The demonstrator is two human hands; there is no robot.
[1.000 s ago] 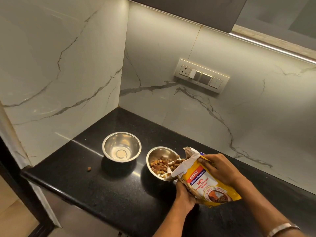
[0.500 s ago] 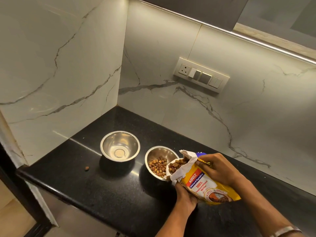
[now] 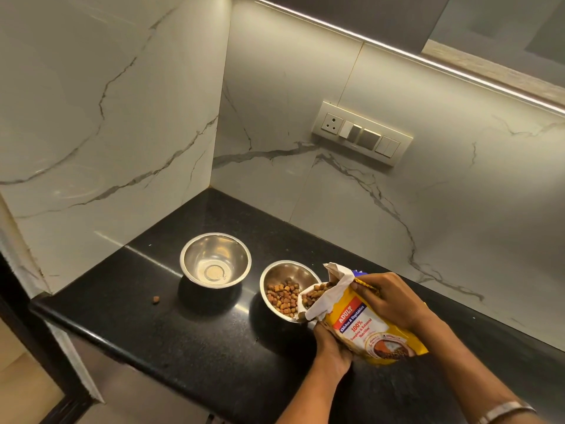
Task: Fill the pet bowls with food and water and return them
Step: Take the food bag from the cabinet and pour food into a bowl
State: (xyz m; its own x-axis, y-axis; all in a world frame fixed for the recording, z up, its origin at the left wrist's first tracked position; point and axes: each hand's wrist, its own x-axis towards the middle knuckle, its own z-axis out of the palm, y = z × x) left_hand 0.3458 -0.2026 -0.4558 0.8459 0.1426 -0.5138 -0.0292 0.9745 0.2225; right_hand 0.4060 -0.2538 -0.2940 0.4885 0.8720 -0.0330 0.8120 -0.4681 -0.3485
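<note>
Bag tipped back since; both hands grip, L under, R atop.

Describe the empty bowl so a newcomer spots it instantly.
Start at the black countertop in the corner of the marble walls. Two steel bowls stand there; the empty bowl is the one nearer the corner, away from the hands. Its neighbour, the kibble bowl, holds brown pellets.

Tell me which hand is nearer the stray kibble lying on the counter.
Left. The left hand, under the food bag, lies right of the stray kibble, past the filled bowl. The right hand, atop the bag, is farther right.
</note>
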